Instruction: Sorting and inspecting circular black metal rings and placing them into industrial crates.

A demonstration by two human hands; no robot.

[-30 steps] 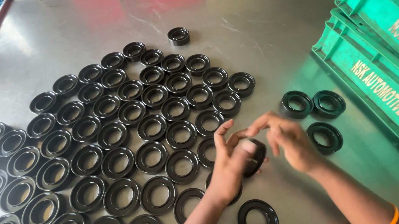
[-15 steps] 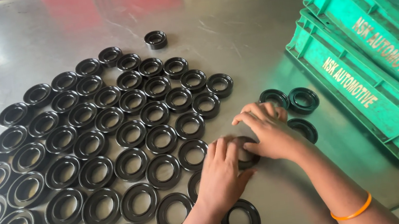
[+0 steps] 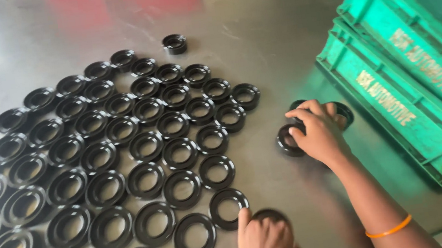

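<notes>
Several black rubber rings (image 3: 144, 145) lie in slanted rows across the metal table (image 3: 252, 17). My left hand (image 3: 265, 243) is at the bottom edge, fingers curled over a black ring (image 3: 270, 213) at the near end of a row; only the ring's far rim shows. My right hand (image 3: 318, 131) rests on a small cluster of loose rings beside the green crates, its fingertips gripping one ring (image 3: 288, 142). Another ring (image 3: 343, 110) peeks out behind that hand. An orange band (image 3: 388, 228) circles my right wrist.
Two stacked green plastic crates (image 3: 397, 78) stand along the right side, close to my right hand. A single small black ring (image 3: 174, 43) sits apart at the back. Red and blue shapes reflect in the table's far part.
My hands have separated. The right hand moved right to the loose rings by the crates. The left hand dropped toward the near edge, onto a ring at the row's end.
</notes>
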